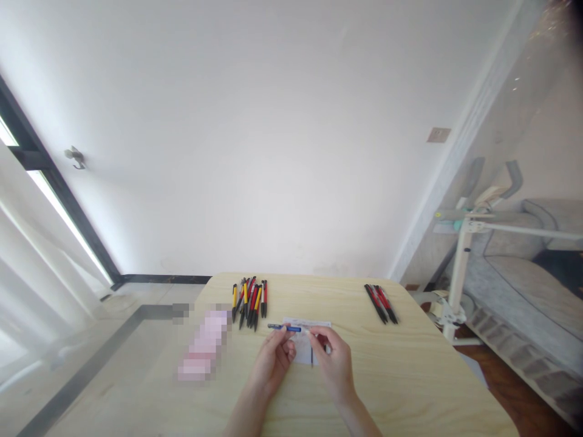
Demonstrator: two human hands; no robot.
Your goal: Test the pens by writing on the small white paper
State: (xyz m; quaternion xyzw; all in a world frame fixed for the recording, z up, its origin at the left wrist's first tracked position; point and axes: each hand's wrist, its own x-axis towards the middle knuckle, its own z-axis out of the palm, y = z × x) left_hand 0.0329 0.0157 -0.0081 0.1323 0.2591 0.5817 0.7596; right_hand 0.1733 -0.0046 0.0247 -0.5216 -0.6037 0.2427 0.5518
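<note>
Both my hands hold one blue pen (286, 328) level above a light wooden table (410, 376). My left hand (273, 359) pinches the pen near its middle. My right hand (331, 358) is closed at the pen's right end. Under the hands lies a small white sheet of paper (304, 340). A pile of several yellow, red and black pens (249, 300) lies just beyond my left hand. A smaller bunch of red and black pens (381, 303) lies at the far right of the table.
A blurred pink patch (204, 346) sits on the table's left side. A white wall stands behind the table, a window with a dark frame (54, 182) to the left. A white stand (460, 267) and a grey sofa (523, 285) are on the right.
</note>
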